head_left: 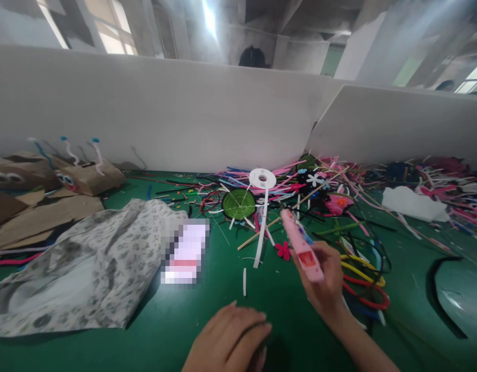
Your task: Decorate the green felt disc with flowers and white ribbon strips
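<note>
My right hand is closed around a pink hot glue gun, its dark nozzle pointing away toward the heap of craft pieces. Low in the middle, my left hand is curled with its fingers together; whatever may be inside is hidden. Just beyond it lies a short white strip on the green table. A white ribbon spool trails a length of ribbon toward me. Beside the spool is a round green piece with white spokes. A red flower shape lies left of the glue gun.
A patterned cloth and a blurred-out phone lie at left, with brown paper figures behind. Pipe cleaners and a black curved strip are at right. A thin wooden stick crosses the middle. A white partition borders the back.
</note>
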The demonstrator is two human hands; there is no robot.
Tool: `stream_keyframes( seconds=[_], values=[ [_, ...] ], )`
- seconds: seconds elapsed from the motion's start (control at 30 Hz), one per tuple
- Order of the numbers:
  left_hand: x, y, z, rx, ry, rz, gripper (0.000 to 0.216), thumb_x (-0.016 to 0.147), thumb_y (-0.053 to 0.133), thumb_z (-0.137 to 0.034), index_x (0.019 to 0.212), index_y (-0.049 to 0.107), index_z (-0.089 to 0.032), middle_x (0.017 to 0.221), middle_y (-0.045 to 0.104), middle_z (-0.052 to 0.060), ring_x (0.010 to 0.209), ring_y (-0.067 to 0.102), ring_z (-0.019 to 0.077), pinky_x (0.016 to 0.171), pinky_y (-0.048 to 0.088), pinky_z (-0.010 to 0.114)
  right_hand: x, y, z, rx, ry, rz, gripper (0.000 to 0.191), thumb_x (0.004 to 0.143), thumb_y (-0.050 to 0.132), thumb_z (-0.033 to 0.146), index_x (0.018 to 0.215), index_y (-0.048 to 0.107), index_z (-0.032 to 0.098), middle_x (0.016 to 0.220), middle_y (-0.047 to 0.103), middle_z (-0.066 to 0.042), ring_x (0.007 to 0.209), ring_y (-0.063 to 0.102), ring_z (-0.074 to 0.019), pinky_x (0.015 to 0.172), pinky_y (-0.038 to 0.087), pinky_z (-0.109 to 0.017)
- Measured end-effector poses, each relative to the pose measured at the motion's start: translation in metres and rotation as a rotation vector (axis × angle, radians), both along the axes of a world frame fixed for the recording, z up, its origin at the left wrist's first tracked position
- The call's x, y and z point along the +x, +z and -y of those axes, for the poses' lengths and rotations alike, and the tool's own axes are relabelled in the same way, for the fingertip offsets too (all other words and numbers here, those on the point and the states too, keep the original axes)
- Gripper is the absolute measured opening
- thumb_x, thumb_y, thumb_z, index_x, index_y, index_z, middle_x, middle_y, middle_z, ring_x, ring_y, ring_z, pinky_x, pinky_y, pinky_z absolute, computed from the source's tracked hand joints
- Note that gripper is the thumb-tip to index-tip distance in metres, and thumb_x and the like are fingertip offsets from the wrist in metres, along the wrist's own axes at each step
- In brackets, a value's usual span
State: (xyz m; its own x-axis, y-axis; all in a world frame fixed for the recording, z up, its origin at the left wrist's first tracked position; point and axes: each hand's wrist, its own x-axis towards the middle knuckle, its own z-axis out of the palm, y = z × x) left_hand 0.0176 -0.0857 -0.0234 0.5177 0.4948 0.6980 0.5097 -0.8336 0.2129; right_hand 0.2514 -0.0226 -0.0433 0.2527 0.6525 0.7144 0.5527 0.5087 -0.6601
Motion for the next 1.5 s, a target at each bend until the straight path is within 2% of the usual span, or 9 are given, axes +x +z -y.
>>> stream_keyframes(
  seconds=[0.1,0.27,0.4,0.53,0.67,0.93,1.13,1.23,1.5],
  values=[
    [0.0,0.016,-0.012,-0.226,0.049,0.025,0.038,0.083,0.058,-0.021,0.121,0.053,-0.02,0.112,0.066,0.008,0.102,0.064,0.0173,0.089,0.052,0.026,-0.013,-0.007,0.004,-0.024,0.09,-0.038,0.03,0.078,0.062,0.021,0.102,0.045,0.027,0.089,0.056,-0.001,0.074,0.058,-0.0174,0.063,0.048,-0.032],
    [0.016,0.026,-0.035,-0.713,-0.038,0.172,0.059,0.082,0.062,-0.034,0.137,0.04,-0.027,0.138,0.048,0.01,0.124,0.047,0.0258,0.103,0.041,0.042,-0.035,-0.011,0.009,-0.077,0.143,-0.067,0.035,0.078,0.062,0.021,0.106,0.044,0.027,0.093,0.054,-0.002,0.079,0.057,-0.0182,0.07,0.049,-0.035],
    [0.035,0.023,-0.054,-0.927,-0.207,0.431,0.054,0.081,0.065,-0.035,0.131,0.048,-0.026,0.135,0.051,0.007,0.124,0.045,0.0247,0.107,0.035,0.039,-0.058,-0.016,0.016,-0.119,0.189,-0.076,0.043,0.076,0.06,0.02,0.116,0.043,0.026,0.102,0.053,-0.005,0.089,0.057,-0.0216,0.074,0.05,-0.037],
    [0.041,0.014,-0.062,-1.092,-0.258,0.538,0.043,0.087,0.057,-0.039,0.126,0.052,-0.023,0.121,0.059,0.005,0.109,0.054,0.022,0.095,0.043,0.034,-0.073,-0.016,0.03,-0.285,0.239,-0.057,0.055,0.077,0.051,0.013,0.129,0.038,0.026,0.118,0.05,-0.009,0.108,0.052,-0.0254,0.09,0.047,-0.042],
    [0.034,0.003,-0.06,-1.126,-0.287,0.563,0.042,0.086,0.058,-0.04,0.123,0.053,-0.021,0.121,0.058,0.006,0.113,0.051,0.0229,0.097,0.041,0.034,-0.075,-0.014,0.042,-0.387,0.301,-0.027,0.059,0.079,0.046,0.01,0.134,0.031,0.024,0.129,0.041,-0.011,0.123,0.041,-0.0266,0.104,0.035,-0.047],
    [0.018,-0.003,-0.064,-1.198,-0.35,0.532,0.049,0.08,0.066,-0.039,0.124,0.054,-0.023,0.119,0.061,0.005,0.105,0.056,0.0232,0.091,0.045,0.034,-0.081,-0.018,0.044,-0.322,0.295,-0.174,0.043,0.085,0.047,0.024,0.127,0.043,0.027,0.122,0.048,-0.01,0.113,0.05,-0.0271,0.095,0.043,-0.046],
    [0.015,0.002,-0.068,-1.044,-0.276,0.492,0.029,0.089,0.051,-0.042,0.103,0.064,-0.02,0.098,0.063,0.005,0.092,0.057,0.0189,0.081,0.046,0.028,-0.085,-0.021,0.048,-0.467,0.349,-0.461,0.048,0.086,0.053,0.039,0.131,0.044,0.028,0.123,0.057,-0.008,0.114,0.054,-0.0265,0.094,0.047,-0.041],
    [0.016,0.001,-0.071,-1.005,-0.21,0.487,0.032,0.092,0.046,-0.04,0.087,0.067,-0.017,0.082,0.062,0.003,0.077,0.058,0.016,0.071,0.046,0.025,-0.088,-0.019,0.049,-0.487,0.343,-0.581,0.052,0.084,0.056,0.042,0.133,0.043,0.029,0.128,0.057,-0.007,0.117,0.054,-0.0258,0.096,0.046,-0.04],
    [0.017,-0.006,-0.075,-1.143,-0.101,0.602,0.03,0.086,0.055,-0.045,0.087,0.065,-0.016,0.075,0.064,0.001,0.063,0.059,0.0131,0.059,0.048,0.023,-0.066,-0.017,0.041,-0.611,0.33,-0.798,0.052,0.077,0.066,0.045,0.123,0.048,0.028,0.112,0.064,-0.004,0.094,0.064,-0.0218,0.085,0.051,-0.037]
  ],
)
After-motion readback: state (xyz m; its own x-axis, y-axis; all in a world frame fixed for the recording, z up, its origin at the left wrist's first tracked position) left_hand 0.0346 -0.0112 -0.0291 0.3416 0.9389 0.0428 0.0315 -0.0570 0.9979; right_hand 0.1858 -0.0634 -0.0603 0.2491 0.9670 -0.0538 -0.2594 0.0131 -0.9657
